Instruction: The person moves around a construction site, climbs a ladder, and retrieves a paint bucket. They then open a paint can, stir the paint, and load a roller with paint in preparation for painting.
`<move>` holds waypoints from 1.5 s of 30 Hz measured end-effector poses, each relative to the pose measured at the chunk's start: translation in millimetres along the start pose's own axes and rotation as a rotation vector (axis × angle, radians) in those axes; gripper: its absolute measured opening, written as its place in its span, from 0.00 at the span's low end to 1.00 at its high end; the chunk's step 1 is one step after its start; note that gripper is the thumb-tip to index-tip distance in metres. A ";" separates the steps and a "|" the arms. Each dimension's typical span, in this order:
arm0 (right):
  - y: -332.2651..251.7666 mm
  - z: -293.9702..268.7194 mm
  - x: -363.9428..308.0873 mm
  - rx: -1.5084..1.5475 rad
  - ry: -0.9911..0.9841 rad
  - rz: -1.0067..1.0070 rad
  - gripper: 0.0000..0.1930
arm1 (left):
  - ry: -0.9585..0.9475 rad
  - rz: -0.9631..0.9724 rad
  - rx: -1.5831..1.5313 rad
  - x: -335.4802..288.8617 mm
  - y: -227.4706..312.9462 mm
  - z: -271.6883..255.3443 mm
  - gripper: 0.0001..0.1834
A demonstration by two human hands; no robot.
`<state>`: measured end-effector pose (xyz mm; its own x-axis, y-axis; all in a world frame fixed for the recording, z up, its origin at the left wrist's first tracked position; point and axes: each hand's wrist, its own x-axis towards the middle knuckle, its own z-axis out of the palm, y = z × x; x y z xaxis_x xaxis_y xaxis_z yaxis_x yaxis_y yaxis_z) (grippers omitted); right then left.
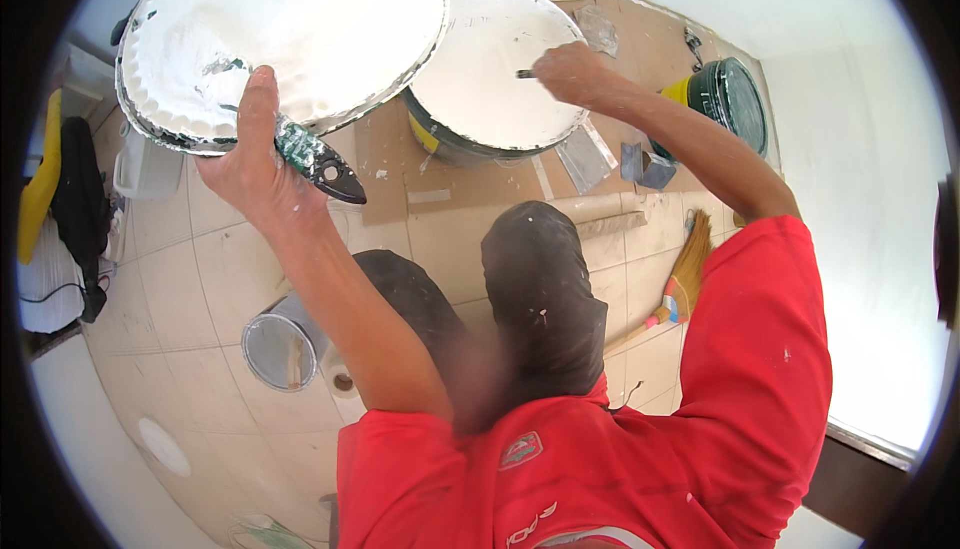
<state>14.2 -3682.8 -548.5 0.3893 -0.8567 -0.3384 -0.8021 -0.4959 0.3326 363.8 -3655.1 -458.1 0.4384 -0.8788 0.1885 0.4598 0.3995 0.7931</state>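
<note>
My left hand [262, 164] is closed on the rim of a big round bucket lid [330, 29], whose face is coated in white paint. Its thumb lies over the lid, beside a paint-smeared tool with a green and black handle [318, 161] that has a hole at its end. That tool's working end is lost in white, so its kind cannot be told. Over a large dark green bucket [440, 139] full of white paint [490, 64], my right hand [575, 76] is closed around a small dark-ended thing [524, 74], mostly hidden by the fingers.
A second green bucket [738, 99] stands at the right on brown cardboard [385, 164]. A straw broom [690, 264] lies on the tiles. Near my left knee are a metal can [280, 349] and a roll [343, 382]. A white container [150, 164] sits at the left.
</note>
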 end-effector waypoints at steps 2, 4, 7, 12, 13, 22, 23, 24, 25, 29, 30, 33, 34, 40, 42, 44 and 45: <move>-5.5 -2.0 3.2 -0.025 -0.040 -0.030 0.07 | 0.014 0.002 0.033 0.4 0.3 -1.5 0.29; -4.6 -7.6 -2.1 -0.044 -0.140 -0.044 0.07 | 0.000 0.004 0.021 -0.7 0.6 -0.6 0.29; 7.3 -26.1 -22.1 0.062 -0.203 0.052 0.08 | 0.029 -0.008 -0.004 -2.2 9.2 -7.1 0.30; 36.6 -6.2 -26.3 0.063 -0.038 0.085 0.11 | 0.019 -0.015 -0.055 1.0 2.5 -2.3 0.31; 33.9 -1.6 -23.9 0.061 -0.013 0.088 0.09 | 0.011 -0.030 -0.063 -0.3 -0.5 0.6 0.31; 3.7 -24.1 -27.5 0.014 -0.018 -0.110 0.11 | 0.005 -0.040 -0.078 -7.9 3.0 -1.6 0.32; 9.4 -24.3 -33.0 -0.012 -0.049 -0.069 0.12 | 0.004 -0.038 -0.077 -6.8 4.3 -2.9 0.32; 15.5 -22.8 -33.7 -0.004 -0.039 -0.065 0.12 | 0.018 -0.036 -0.057 -6.0 6.6 -4.8 0.32; 25.0 -22.6 -37.2 0.000 -0.032 -0.045 0.12 | 0.020 -0.040 -0.050 -5.3 8.2 -3.4 0.32; 29.4 -1.9 -19.1 -0.087 0.014 -0.063 0.07 | 0.011 -0.046 -0.054 -1.9 5.6 0.3 0.32; 26.8 4.1 -10.1 -0.063 0.076 -0.072 0.08 | 0.008 -0.042 -0.060 -2.4 4.8 3.6 0.32; 1.1 13.0 17.1 0.017 0.149 -0.111 0.08 | 0.000 -0.046 -0.054 -5.2 -0.2 5.2 0.32; -8.8 7.3 19.8 0.030 0.100 -0.121 0.08 | -0.006 -0.051 -0.058 -4.8 -1.0 3.2 0.32; 2.7 -26.4 -22.0 0.046 -0.057 -0.090 0.08 | -0.006 -0.036 -0.038 -6.6 4.8 -0.2 0.31; 17.5 -26.6 -23.6 -0.004 -0.085 0.008 0.08 | -0.005 -0.023 -0.019 -3.9 5.5 -3.2 0.31; 15.0 -24.8 -19.9 -0.038 -0.053 -0.007 0.07 | -0.010 0.000 -0.008 -0.9 4.1 -2.7 0.31; 12.8 -22.6 -16.9 -0.053 -0.036 -0.013 0.07 | -0.008 0.000 0.020 1.0 3.3 -3.4 0.30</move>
<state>7.6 -3677.9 -518.6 0.3822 -0.8452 -0.3737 -0.7716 -0.5143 0.3742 368.3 -3653.8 -457.3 0.4319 -0.8809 0.1935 0.4440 0.3944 0.8045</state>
